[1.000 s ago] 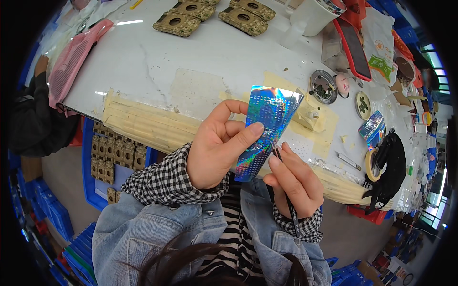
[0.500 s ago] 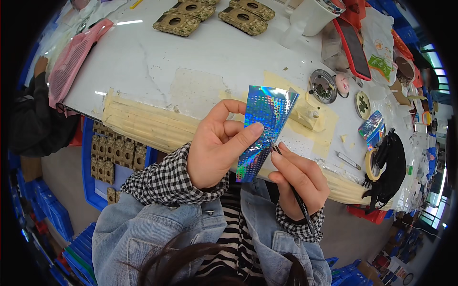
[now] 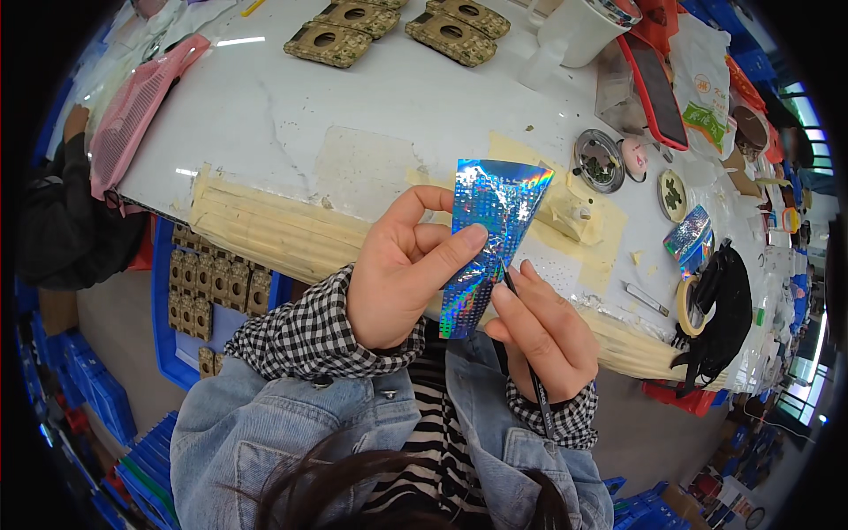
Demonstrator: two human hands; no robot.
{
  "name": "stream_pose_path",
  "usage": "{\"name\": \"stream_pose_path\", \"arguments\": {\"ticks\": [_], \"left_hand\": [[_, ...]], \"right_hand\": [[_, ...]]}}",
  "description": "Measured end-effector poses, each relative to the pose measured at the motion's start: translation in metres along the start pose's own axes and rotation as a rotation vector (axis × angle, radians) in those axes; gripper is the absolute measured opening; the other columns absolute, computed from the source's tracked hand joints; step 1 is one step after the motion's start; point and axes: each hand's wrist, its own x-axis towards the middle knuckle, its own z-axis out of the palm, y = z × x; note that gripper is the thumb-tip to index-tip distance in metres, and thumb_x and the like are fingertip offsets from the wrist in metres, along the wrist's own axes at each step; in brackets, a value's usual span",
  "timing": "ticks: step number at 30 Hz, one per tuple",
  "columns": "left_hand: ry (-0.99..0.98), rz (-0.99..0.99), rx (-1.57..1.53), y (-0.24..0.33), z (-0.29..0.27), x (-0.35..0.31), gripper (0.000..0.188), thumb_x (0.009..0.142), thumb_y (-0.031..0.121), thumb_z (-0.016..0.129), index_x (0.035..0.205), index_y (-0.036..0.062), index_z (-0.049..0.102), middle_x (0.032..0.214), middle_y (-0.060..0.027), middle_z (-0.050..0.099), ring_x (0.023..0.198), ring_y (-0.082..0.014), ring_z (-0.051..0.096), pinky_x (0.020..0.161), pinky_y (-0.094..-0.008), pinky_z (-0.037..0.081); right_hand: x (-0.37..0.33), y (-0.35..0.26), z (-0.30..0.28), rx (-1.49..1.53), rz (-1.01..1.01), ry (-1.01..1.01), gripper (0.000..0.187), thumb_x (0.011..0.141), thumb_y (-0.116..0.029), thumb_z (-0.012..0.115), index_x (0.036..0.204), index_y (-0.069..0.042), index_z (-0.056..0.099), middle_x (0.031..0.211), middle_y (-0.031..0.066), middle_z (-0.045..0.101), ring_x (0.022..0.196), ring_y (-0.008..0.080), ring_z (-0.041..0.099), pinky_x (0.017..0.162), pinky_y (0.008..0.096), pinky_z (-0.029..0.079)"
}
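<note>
A shiny blue holographic sticker sheet (image 3: 508,190), covered in rows of tiny pieces, is held up over the table's near edge. My left hand (image 3: 397,274) pinches its left side, thumb on the front and fingers behind. My right hand (image 3: 548,336) closes around slim black tweezers (image 3: 541,397), whose tip touches or nearly touches the sheet's right side. Whether a tiny piece sits in the tip is too small to tell. Behind the sheet, a pale block (image 3: 572,216) stands on yellow tape.
Camouflage-patterned toy tank hulls (image 3: 327,44) lie at the far side. A blue crate (image 3: 168,340) below left holds several small camouflage parts. To the right are a round metal dish (image 3: 599,161), a red-cased phone (image 3: 654,93), a white mug (image 3: 587,35) and a black bag (image 3: 720,305).
My right hand and the tweezers have shifted slightly left, with the tweezers' handle more upright. The sheet has tilted a little, showing more of its right side.
</note>
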Motion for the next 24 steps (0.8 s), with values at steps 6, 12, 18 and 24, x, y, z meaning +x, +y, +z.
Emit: {"name": "stream_pose_path", "arguments": {"ticks": [6, 12, 18, 24], "left_hand": [[0.004, -0.011, -0.019, -0.0003, 0.0001, 0.0002, 0.028, 0.093, 0.007, 0.056, 0.116, 0.0002, 0.042, 0.09, -0.0119, 0.069, 0.082, -0.0124, 0.066, 0.071, -0.0235, 0.054], [-0.006, -0.01, -0.016, 0.0008, 0.0002, 0.0, 0.028, 0.093, 0.007, 0.056, 0.116, 0.0002, 0.042, 0.09, -0.0118, 0.069, 0.082, -0.0122, 0.066, 0.071, -0.0234, 0.053], [0.004, 0.007, 0.003, 0.0007, 0.0008, -0.0012, 0.028, 0.093, 0.007, 0.056, 0.116, 0.0001, 0.041, 0.089, -0.0119, 0.068, 0.082, -0.0115, 0.065, 0.071, -0.0233, 0.053], [-0.006, 0.004, 0.017, 0.001, 0.0005, -0.0006, 0.028, 0.093, 0.007, 0.056, 0.116, 0.0002, 0.041, 0.089, -0.0118, 0.068, 0.082, -0.0118, 0.065, 0.071, -0.0233, 0.053]], "right_hand": [[-0.0011, -0.0005, -0.0003, 0.033, 0.031, 0.019, 0.036, 0.072, -0.01, 0.076, 0.105, 0.002, 0.067, 0.094, 0.0138, 0.064, 0.095, 0.0282, 0.065, 0.085, 0.0422, 0.056], [-0.0004, -0.0026, -0.0018, 0.047, 0.055, 0.011, 0.036, 0.072, -0.01, 0.077, 0.105, 0.001, 0.067, 0.095, 0.0142, 0.064, 0.095, 0.0276, 0.065, 0.086, 0.0421, 0.056], [-0.0008, -0.0029, -0.0021, 0.048, 0.072, 0.002, 0.037, 0.071, -0.009, 0.077, 0.106, 0.001, 0.067, 0.096, 0.0144, 0.064, 0.095, 0.0274, 0.065, 0.086, 0.0422, 0.056], [0.0004, -0.0024, -0.0028, 0.039, 0.054, -0.008, 0.038, 0.071, -0.01, 0.077, 0.106, 0.001, 0.067, 0.096, 0.0145, 0.064, 0.095, 0.0279, 0.065, 0.086, 0.0424, 0.056]]}}
